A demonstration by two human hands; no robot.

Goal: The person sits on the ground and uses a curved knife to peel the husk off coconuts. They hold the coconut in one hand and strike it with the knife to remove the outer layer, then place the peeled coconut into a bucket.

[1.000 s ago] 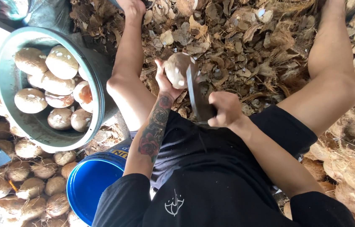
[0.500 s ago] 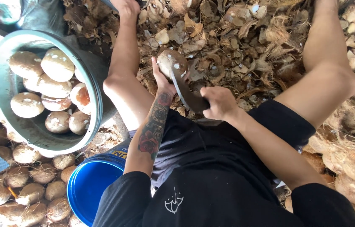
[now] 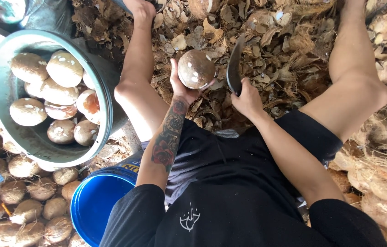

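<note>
My left hand (image 3: pixel 182 87) cups a round brown coconut (image 3: pixel 196 68) with pale chipped patches, held up between my knees. My right hand (image 3: pixel 247 98) grips the handle of a dark curved knife (image 3: pixel 234 66), whose blade stands upright just right of the coconut, a small gap between them. Both forearms reach out over my black shorts and shirt.
A grey-green basin (image 3: pixel 1 105) at the left holds several peeled coconuts (image 3: pixel 56 91). Below it stands a blue bucket (image 3: pixel 95 206) beside a heap of husked brown coconuts (image 3: pixel 24 206). Husk and shell scraps (image 3: pixel 289 41) cover the ground ahead; fibrous husks (image 3: pixel 385 174) pile at the right.
The knife blade has come off the coconut and now stands upright beside it. The coconut has turned in my left hand, showing its brown side.
</note>
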